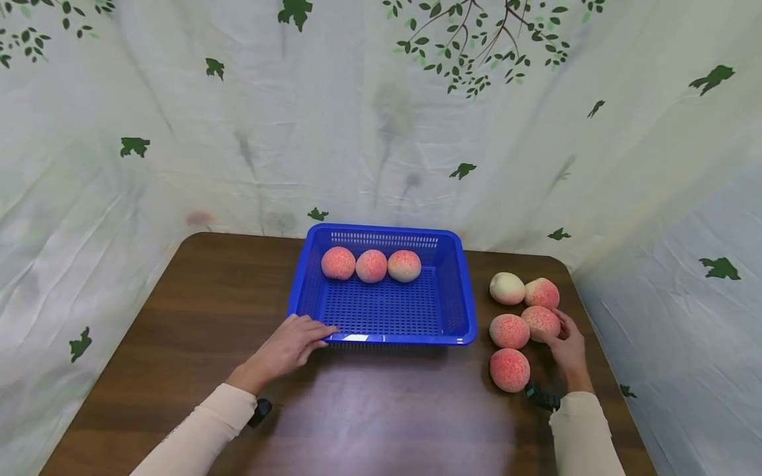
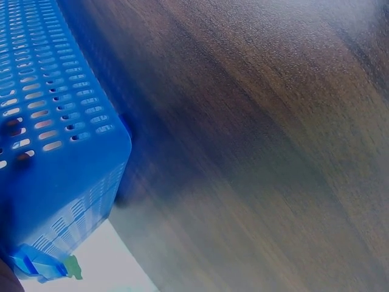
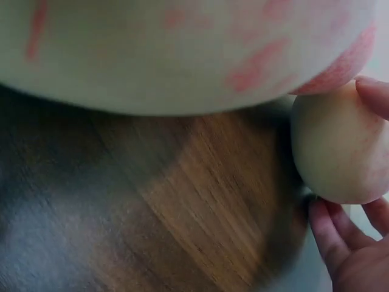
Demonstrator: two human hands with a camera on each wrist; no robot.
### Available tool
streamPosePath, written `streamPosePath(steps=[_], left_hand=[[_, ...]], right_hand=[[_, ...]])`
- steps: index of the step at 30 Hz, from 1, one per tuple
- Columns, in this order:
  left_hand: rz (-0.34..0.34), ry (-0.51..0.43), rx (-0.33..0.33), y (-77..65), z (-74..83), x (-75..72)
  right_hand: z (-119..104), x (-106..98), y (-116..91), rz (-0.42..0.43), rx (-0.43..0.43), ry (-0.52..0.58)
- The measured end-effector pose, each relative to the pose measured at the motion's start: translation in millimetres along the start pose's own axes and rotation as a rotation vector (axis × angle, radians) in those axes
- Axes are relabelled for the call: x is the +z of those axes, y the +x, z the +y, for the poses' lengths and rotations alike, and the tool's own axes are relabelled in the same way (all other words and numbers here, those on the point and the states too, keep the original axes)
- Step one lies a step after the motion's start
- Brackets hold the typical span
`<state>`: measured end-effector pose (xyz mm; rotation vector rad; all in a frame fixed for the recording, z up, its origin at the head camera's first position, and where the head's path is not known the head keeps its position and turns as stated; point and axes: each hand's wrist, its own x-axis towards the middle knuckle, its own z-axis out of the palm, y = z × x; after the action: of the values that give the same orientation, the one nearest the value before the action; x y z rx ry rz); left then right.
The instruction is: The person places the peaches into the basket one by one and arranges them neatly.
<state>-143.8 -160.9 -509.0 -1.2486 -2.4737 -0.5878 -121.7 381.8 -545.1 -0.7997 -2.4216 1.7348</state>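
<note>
At the near left corner of a blue plastic basket (image 1: 383, 340), my left hand (image 1: 292, 344) holds the rim. Three pink peaches lie in a row toward the basket's far side: a left one (image 1: 338, 263), a middle one (image 1: 372, 266) and a paler right one (image 1: 404, 266). My right hand (image 1: 570, 347) grips a peach (image 1: 540, 322) among several on the table's right side. In the right wrist view, fingers and thumb sit around that peach (image 3: 337, 146), while another peach (image 3: 152, 55) fills the top. The left wrist view shows the basket's slotted side (image 2: 67, 158); the hand is mostly hidden there.
Around the gripped peach lie a whitish peach (image 1: 507, 289), a pink one behind (image 1: 542, 292), one beside it (image 1: 508, 331) and a redder one nearer (image 1: 509, 370). The brown wooden table (image 1: 381, 410) ends at a leaf-printed white cloth (image 1: 333, 132) behind.
</note>
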Motion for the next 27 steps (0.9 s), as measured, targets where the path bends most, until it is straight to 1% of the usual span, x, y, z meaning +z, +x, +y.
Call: streamPosePath(steps=[7, 12, 18, 23, 27], left_hand=[[0.001, -0.001, 0.012, -0.1, -0.3, 0.6], [0.018, 0.01, 0.015, -0.7, -1.3, 1.8], [0.013, 0.014, 0.01, -0.4, -1.9, 2.4], [0.007, 0.01, 0.0, -0.3, -1.8, 2.1], [0.0, 0.013, -0.007, 0.4, -1.5, 2.2]], right_hand=[[3, -1, -3, 0.029, 0.009, 0.01], [2, -2, -6, 0.077, -0.003, 0.03], [4, -6, -6, 0.132, 0.012, 0.067], [2, -9, -5, 0.158, 0.025, 0.146], [-10, -13, -7, 0.17, 0.049, 0.237]])
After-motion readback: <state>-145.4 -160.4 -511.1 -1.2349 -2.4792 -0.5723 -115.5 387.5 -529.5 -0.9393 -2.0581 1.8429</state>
